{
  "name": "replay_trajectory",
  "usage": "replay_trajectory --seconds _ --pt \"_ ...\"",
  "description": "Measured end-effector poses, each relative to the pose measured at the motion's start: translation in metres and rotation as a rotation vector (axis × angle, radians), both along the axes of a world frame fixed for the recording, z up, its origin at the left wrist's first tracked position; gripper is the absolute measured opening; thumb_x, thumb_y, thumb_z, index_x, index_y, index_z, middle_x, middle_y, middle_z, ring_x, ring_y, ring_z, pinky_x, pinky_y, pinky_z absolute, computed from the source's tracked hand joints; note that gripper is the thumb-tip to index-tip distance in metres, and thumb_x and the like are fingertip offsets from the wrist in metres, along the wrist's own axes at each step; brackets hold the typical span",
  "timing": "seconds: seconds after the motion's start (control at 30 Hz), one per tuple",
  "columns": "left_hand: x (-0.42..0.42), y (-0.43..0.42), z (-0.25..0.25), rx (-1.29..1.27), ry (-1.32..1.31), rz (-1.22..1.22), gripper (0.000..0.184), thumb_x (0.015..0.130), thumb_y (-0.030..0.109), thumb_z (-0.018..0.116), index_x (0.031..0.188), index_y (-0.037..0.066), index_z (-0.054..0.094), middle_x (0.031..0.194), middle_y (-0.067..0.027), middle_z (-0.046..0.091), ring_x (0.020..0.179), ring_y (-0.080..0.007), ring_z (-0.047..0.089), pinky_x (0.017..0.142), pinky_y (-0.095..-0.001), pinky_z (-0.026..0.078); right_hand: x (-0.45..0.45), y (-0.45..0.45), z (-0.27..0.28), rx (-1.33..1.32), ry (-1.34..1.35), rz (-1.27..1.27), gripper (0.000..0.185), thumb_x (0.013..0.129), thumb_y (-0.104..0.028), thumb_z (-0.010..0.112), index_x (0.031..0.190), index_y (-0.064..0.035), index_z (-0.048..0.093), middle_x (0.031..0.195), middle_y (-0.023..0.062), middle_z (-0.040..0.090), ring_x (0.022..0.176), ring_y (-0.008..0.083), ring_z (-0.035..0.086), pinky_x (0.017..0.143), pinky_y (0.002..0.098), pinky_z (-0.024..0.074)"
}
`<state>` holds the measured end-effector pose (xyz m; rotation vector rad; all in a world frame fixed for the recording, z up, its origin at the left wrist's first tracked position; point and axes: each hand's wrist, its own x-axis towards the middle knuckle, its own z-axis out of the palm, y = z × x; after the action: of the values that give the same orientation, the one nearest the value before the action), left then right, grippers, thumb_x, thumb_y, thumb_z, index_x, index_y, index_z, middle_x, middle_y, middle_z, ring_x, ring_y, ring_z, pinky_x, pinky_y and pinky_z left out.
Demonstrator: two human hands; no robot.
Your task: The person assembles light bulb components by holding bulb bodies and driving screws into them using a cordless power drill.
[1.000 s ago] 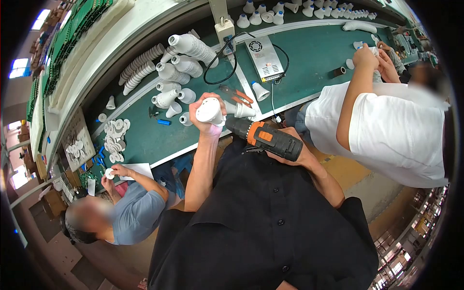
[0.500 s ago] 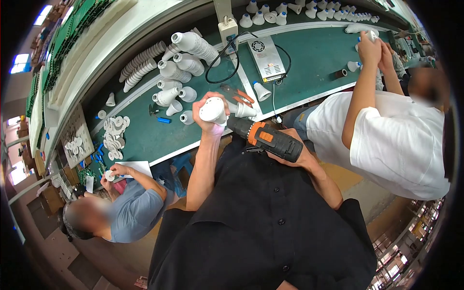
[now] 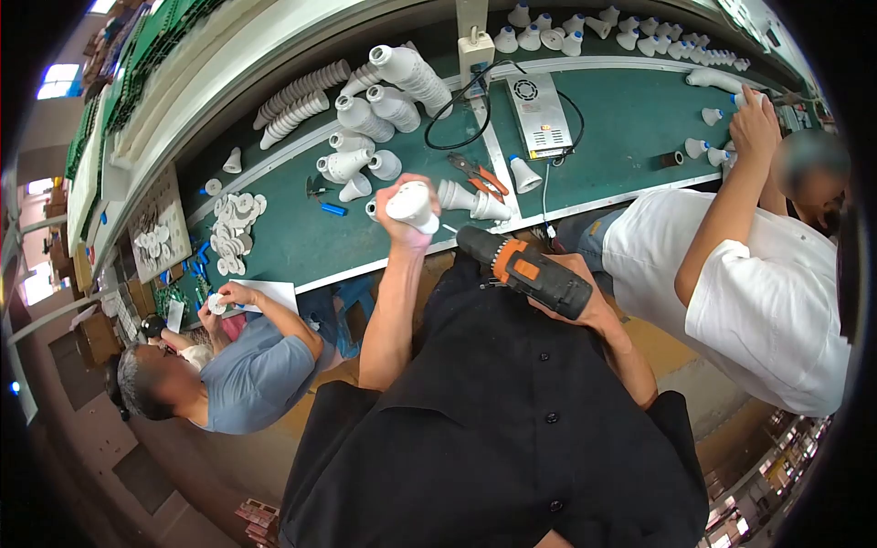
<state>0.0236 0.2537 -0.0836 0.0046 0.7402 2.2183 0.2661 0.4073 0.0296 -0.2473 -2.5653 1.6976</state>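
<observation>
My left hand (image 3: 408, 237) is closed around a white cone-shaped lamp housing (image 3: 411, 206), its wide round face turned up towards me. In my right hand (image 3: 594, 294) is a black and orange cordless drill (image 3: 530, 272), its nose pointing left at the housing. A small gap separates the thin bit from the housing. Beyond my left hand, several white housings (image 3: 489, 208) lie at the bench edge, beside orange-handled pliers (image 3: 489, 178). One more housing with a blue tip (image 3: 524, 174) stands to the right of the pliers.
On the green bench (image 3: 292, 242) are stacked white housings (image 3: 411, 78), a metal power supply (image 3: 541, 114) with a black cable, and white discs (image 3: 233, 228). A co-worker in blue (image 3: 260, 374) sits at left; another in white (image 3: 731, 301) is close on my right.
The drill's nose has drawn back from the lamp housing, opening a gap where the two looked close together. The whole view has shifted, with bench things now further right.
</observation>
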Motion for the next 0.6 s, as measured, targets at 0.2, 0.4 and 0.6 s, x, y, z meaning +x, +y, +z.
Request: replay_trajectory --seconds 0.2,0.4,0.6 --pt "-0.036 -0.045 -0.007 -0.285 0.046 0.057 0.045 0.088 0.037 0.037 0.087 -0.001 0.062 0.068 -0.0132 0.061 0.054 -0.0239 0.058 0.049 -0.0341 0.046 0.004 0.002 -0.005 0.047 -0.001 -0.029 0.028 0.067 -0.008 0.075 0.090 0.0003 0.062 0.080 0.0149 0.064 0.070 0.0354 0.063 0.066 0.0361 0.0512" --pt "-0.081 -0.074 -0.001 -1.799 1.567 -0.167 0.051 0.090 0.043 0.048 0.073 -0.001 0.067 0.067 -0.0173 0.066 0.068 -0.0310 0.068 0.060 -0.0414 0.054 0.007 -0.001 -0.003 0.107 0.090 -0.084 0.020 0.071 -0.004 0.073 0.087 0.0011 0.062 0.075 0.0117 0.063 0.065 0.0275 0.061 0.061 0.0330 0.0495" --pt "-0.090 -0.045 -0.066 -1.776 2.121 -0.708 0.039 0.088 0.038 0.054 0.073 0.007 0.072 0.072 -0.0123 0.069 0.066 -0.0299 0.068 0.050 -0.0470 0.051 0.013 -0.008 -0.001 0.116 0.113 -0.232 0.018 0.076 -0.007 0.076 0.091 -0.0029 0.067 0.082 0.0094 0.068 0.072 0.0242 0.063 0.068 0.0335 0.0491"
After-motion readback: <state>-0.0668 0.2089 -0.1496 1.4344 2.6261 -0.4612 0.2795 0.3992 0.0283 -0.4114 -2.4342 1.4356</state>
